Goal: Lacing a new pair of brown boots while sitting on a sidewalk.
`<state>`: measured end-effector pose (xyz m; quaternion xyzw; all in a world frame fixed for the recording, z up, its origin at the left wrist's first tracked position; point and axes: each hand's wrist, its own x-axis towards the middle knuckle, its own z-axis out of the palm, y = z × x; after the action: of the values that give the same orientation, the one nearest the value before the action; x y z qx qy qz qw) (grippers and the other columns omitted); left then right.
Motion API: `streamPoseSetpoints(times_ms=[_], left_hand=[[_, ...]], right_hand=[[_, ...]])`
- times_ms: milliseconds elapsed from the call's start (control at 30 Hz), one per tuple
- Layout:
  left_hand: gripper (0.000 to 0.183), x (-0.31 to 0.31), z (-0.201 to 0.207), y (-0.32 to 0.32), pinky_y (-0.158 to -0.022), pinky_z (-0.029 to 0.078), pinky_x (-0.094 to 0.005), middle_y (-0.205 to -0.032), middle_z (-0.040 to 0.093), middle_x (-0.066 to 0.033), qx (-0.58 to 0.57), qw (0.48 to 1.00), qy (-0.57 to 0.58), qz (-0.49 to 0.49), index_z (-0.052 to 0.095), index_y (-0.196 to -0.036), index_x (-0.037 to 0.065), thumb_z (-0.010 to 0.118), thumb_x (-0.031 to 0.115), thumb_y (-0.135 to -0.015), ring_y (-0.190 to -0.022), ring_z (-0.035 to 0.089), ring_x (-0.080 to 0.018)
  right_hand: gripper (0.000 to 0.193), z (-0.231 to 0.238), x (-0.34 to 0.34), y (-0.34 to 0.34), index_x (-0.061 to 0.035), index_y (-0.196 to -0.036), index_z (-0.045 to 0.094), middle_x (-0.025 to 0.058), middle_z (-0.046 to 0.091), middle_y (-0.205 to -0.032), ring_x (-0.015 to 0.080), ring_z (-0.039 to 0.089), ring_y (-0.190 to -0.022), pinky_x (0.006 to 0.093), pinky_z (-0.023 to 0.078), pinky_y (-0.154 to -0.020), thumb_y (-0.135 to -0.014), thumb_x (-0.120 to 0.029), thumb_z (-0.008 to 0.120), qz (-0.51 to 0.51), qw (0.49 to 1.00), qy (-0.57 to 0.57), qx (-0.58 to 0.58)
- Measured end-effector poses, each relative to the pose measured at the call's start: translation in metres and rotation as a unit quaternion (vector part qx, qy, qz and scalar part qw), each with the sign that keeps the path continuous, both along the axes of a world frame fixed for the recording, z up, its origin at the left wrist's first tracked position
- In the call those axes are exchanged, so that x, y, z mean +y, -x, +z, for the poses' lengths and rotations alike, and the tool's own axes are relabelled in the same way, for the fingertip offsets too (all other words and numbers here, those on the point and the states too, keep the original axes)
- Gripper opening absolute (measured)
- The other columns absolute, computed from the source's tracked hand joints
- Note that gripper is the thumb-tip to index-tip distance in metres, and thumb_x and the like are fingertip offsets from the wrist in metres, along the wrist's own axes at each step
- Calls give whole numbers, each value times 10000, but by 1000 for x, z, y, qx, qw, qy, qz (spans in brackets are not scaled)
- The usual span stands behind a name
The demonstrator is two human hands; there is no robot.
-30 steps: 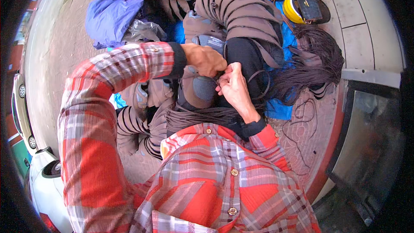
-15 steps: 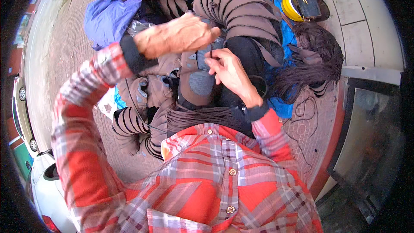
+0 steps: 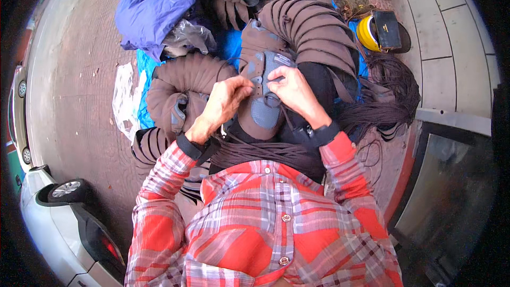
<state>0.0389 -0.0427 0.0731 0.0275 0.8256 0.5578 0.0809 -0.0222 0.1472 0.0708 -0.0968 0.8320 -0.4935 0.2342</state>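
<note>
A brown shoe upper (image 3: pixel 258 115) with a blue-grey mesh toe and tongue lies across my lap, toe toward me. My left hand (image 3: pixel 226 101) is closed in a pinch at the left row of eyelets; what its fingertips hold is too small to make out. Across the tongue, my right hand (image 3: pixel 296 93) pinches a dark shoelace (image 3: pixel 273 102) at the right-hand eyelets, a loop of it hanging below the fingers. Over my lap, close to my shirt, lies a bundle of brown laces (image 3: pixel 249 154).
Nested rows of brown uppers (image 3: pixel 313 26) curve beyond my lap, more uppers (image 3: pixel 178 82) at left. A purple cloth (image 3: pixel 151 16) and blue sheet (image 3: pixel 229 48) lie beyond. At right are a dark lace heap (image 3: pixel 396 93) and yellow round container (image 3: pixel 366 34). A white car (image 3: pixel 53 234) stands lower left.
My left hand has come down and toward me from above the shoe upper to its left eyelets. My right hand has shifted slightly right and stays at the upper. The view has shifted.
</note>
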Motion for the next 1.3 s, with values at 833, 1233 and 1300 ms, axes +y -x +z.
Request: streamPoseSetpoints(times_ms=[833,1233,1300], left_hand=[[151,37,-1,-12,-616,495,-378,-719,613,-152,79,921,381,-11,571,-807,2,603,123,-722,-656,601,-319],[191,18,-12,-5,-480,361,-206,-632,579,-10,-273,951,-78,120,588,-730,31,662,190,-804,-535,467,-66],[203,17,-19,-9,-500,377,-205,-642,583,-12,-264,956,-62,113,594,-745,20,661,203,-803,-549,477,-64]], right_hand=[[374,27,0,22,62,-1100,536,55,524,-520,103,443,-365,256,335,-347,-804,-159,476,273,931,33,-240],[144,9,-15,43,2,-861,547,10,433,-461,74,381,-345,251,271,-324,-772,-111,542,337,911,-15,-237],[154,10,-15,41,6,-872,549,13,436,-459,76,385,-340,249,274,-324,-780,-117,545,337,911,-31,-235]])
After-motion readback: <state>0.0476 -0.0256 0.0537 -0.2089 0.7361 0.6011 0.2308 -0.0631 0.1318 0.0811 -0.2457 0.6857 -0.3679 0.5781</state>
